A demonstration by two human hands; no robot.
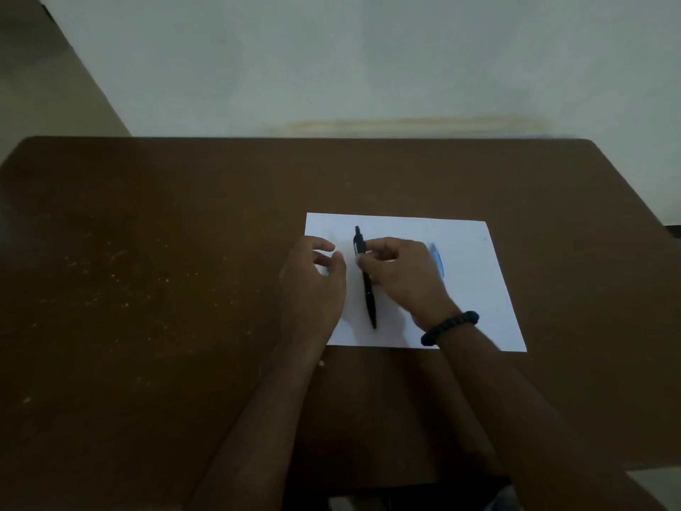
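The person's right hand (401, 274) pinched the black pen (369, 296) near its clip end between thumb and curled fingers. The pen ran lengthwise, tip toward the person, over the white sheet of paper (475, 289) on the brown table (147, 271). The left hand (313, 285) sat just beside the pen at the sheet's left edge, fingers loosely bent, gripping nothing that could be made out (the frame was dim there), while a blue object (436, 258), too smeared to identify, lay on the paper just right of the right hand, whose wrist bore a dark bracelet (451, 326).
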